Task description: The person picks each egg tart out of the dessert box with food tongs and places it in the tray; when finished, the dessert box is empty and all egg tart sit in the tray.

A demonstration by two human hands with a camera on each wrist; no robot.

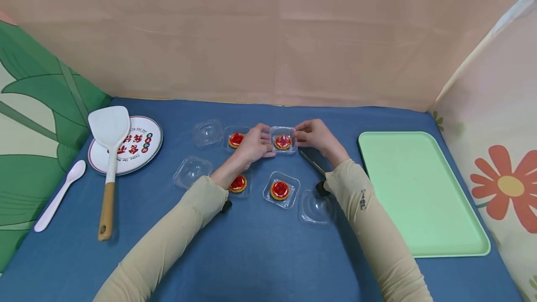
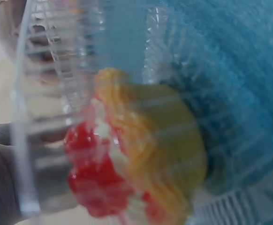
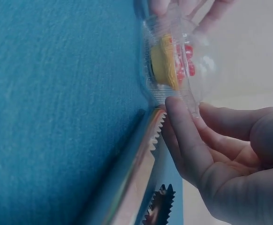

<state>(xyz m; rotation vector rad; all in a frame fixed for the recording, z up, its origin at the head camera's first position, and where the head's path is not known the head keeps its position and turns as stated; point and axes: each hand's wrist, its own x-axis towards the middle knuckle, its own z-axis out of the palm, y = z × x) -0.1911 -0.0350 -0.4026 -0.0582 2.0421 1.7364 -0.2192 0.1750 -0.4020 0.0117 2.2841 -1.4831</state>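
Between my two hands stands a clear plastic box [image 1: 289,149] with a red-topped tart [image 1: 282,142] inside; a domed clear lid [image 3: 207,61] sits over it in the right wrist view. My left hand [image 1: 251,146] holds the box's left side. On the opposite side my right hand [image 1: 316,135] pinches the rim, thumb at the lid edge and forefinger lower. Three more tarts sit in lidless boxes: a back-left tart [image 1: 236,140], a front-left tart [image 1: 237,183] partly behind my left wrist, and a front-right tart [image 1: 279,190]. One tart [image 2: 146,145] fills the left wrist view.
Loose clear lids lie at back left [image 1: 207,133], front left [image 1: 193,171] and right [image 1: 316,206]. Serrated metal tongs [image 3: 134,178] lie beneath my right hand. A green tray [image 1: 423,195] is at right; a plate [image 1: 142,153], a spatula [image 1: 110,127] and a white spoon [image 1: 58,197] are at left.
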